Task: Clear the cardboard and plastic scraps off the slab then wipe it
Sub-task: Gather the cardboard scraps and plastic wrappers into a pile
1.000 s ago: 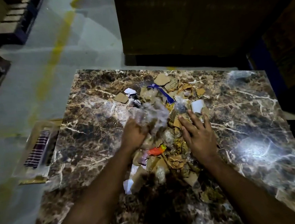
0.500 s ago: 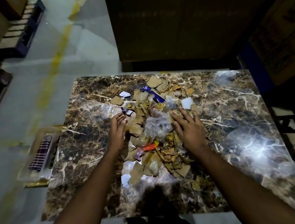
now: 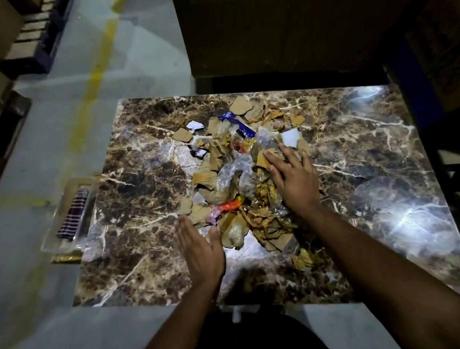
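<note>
A heap of cardboard and plastic scraps (image 3: 240, 179) lies mid-slab (image 3: 141, 187), its long axis running from the near edge toward the far edge. Both hands bracket the heap, likely to rake it together — the left hand (image 3: 200, 249) flat at its near-left corner, the right hand (image 3: 293, 177) spread on its right flank; neither grip holds anything

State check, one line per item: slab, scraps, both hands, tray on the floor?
marble slab: not cleared, scraps piled mid-slab
scrap pile: heaped loosely, cardboard and plastic mixed
left hand: open, flat at the pile's near edge
right hand: open, fingers spread on the pile
clear tray: on the floor beside the slab
</note>
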A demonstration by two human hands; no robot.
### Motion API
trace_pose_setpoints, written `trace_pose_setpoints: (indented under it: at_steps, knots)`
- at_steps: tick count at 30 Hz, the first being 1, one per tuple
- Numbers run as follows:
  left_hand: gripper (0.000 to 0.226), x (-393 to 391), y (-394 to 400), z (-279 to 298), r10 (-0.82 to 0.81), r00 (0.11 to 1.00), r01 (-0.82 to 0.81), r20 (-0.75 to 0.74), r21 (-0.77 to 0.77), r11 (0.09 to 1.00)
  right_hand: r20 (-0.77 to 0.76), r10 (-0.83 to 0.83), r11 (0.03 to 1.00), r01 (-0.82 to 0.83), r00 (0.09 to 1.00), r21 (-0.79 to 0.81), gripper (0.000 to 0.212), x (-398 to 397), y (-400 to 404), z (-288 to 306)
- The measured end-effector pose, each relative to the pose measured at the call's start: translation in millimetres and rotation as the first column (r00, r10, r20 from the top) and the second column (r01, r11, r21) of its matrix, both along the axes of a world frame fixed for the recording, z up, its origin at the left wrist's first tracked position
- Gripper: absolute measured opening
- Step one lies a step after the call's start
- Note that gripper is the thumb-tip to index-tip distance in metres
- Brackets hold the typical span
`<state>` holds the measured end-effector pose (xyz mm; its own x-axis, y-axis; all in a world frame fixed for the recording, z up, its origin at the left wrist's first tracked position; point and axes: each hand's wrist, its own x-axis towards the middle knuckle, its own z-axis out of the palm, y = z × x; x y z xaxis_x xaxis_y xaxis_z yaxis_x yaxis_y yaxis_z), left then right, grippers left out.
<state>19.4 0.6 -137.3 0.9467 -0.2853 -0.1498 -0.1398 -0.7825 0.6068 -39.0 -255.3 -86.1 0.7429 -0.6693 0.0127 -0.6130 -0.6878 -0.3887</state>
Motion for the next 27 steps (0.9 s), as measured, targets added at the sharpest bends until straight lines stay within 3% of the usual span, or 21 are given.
trace_pose_setpoints:
  at_steps: [5,10,14,16,18,21,24,27]
  knots:
    - [0.081,17.6,-54.4,9.4,-0.017,0.998,0.004,-0.053,-0.236,0.972,-0.008,-0.010,1.000,0.010,1.000,0.009,0.043,0.1,0.3,-2.5]
    - [0.058,17.9,-38.2,26.8,0.018,0.998,-0.046,-0.065,-0.460,0.887,0.010,0.024,0.999,-0.024,1.000,0.039,0.044,-2.3,-4.8,-1.0]
    - [0.065,30.1,-18.5,28.4,0.066,0.998,-0.069,-0.024,-0.526,0.848,0.066,0.055,0.991,-0.062,0.996,0.117,0.048,-4.5,-13.5,5.1]
    - [0.071,31.9,-26.5,47.7,0.036,0.996,0.013,0.083,-0.528,0.849,0.129,0.049,0.984,-0.070,0.990,0.163,0.052,-6.2,-16.2,7.7]
    - [0.071,34.0,-50.1,73.1,-0.087,0.968,0.190,0.234,-0.460,0.867,0.235,0.016,0.972,-0.070,0.972,0.222,0.055,-7.0,-17.0,13.8]
    - [0.065,38.1,-102.2,92.1,-0.425,0.828,0.511,0.366,-0.180,0.841,0.356,-0.021,0.958,-0.083,0.934,0.275,0.066,-5.6,-9.6,28.2]
    - [0.062,39.4,-144.5,94.0,-0.661,0.701,0.653,0.268,0.131,0.746,0.419,0.002,0.910,-0.175,0.908,0.376,0.064,-5.8,-3.8,35.2]
    - [0.065,43.5,-154.8,84.0,-0.724,0.671,0.663,0.158,0.310,0.682,0.498,-0.063,0.762,-0.281,0.865,0.583,0.079,-15.2,-10.7,34.8]
